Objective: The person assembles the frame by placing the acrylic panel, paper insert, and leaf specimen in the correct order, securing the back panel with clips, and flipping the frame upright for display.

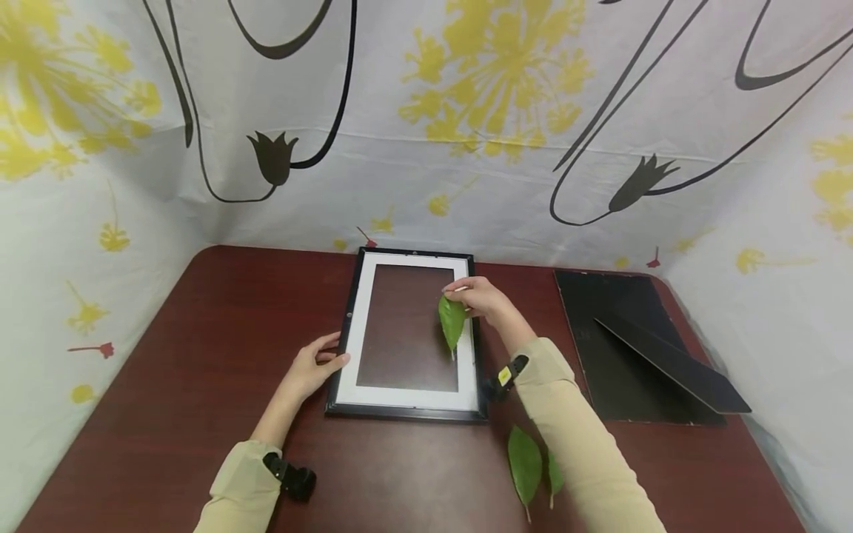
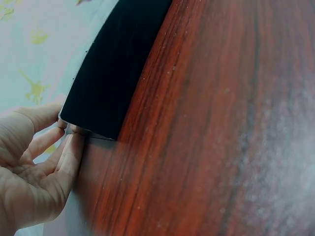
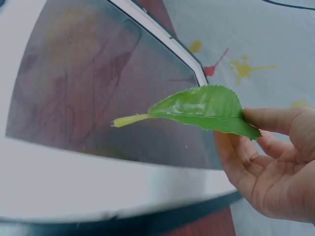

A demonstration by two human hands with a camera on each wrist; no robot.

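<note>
A black picture frame (image 1: 408, 411) with a white mat lies flat on the table. My left hand (image 1: 318, 366) holds its left edge; the left wrist view shows the thumb and fingers of this hand (image 2: 39, 167) at the frame's dark side (image 2: 113, 69). Over the right part of the opening, my right hand (image 1: 481, 297) pinches a green leaf (image 1: 452, 323) by its tip. In the right wrist view the leaf (image 3: 202, 110) has its pale stem pointing away from the fingers, above the glassy pane (image 3: 98, 93).
Two more green leaves, a larger one (image 1: 525, 465) and a partly covered one (image 1: 555, 474), lie beside my right sleeve. A black board (image 1: 600, 348) rests at the table's right, its flap (image 1: 673, 363) raised. Patterned cloth (image 1: 413, 178) stands behind the reddish-brown table (image 1: 166, 414).
</note>
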